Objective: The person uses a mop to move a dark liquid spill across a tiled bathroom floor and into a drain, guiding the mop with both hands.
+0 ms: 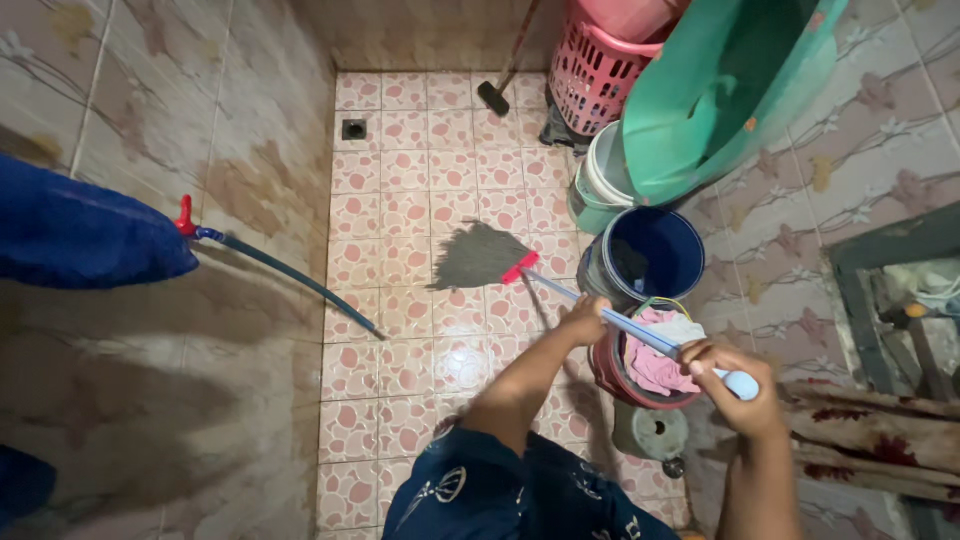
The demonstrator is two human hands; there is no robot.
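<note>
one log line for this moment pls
left hand grips broom handle mid-shaft | right hand grips its end | bristles on tiled floor | blue bucket beside

Dim, glossy wall glare (edges warped)

A blue hose (285,270) with a red tap (185,214) runs down the left wall to the pink tiled floor (400,330). A square drain (354,129) sits in the far left corner. By the right wall stand a dark blue bucket (668,235), a pale green bucket (597,190) and a red bucket (615,375) holding pink cloth (655,368). A pink laundry basket (592,78) stands at the back, with a green tub (730,90) tilted beside it.
</note>
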